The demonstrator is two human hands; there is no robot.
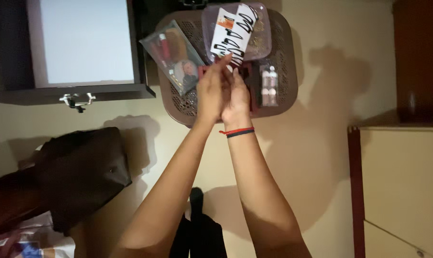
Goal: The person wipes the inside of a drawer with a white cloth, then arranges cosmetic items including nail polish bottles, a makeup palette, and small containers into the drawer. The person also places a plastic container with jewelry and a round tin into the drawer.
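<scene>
- 2 hands meet over the brown basket [283, 91]: left hand [210, 93] and right hand [236, 98], fingers closed together on a dark red case [247, 76].
- White hairclip card [233, 33] lies at 12 o'clock from this grip, long axis 12-to-6; both hands equally near.

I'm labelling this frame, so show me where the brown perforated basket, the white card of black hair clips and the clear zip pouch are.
brown perforated basket [285, 62]: head view, on its bare right rim.
white card of black hair clips [233, 31]: head view, middle of the card.
clear zip pouch [173, 55]: head view, centre of the pouch.
</scene>
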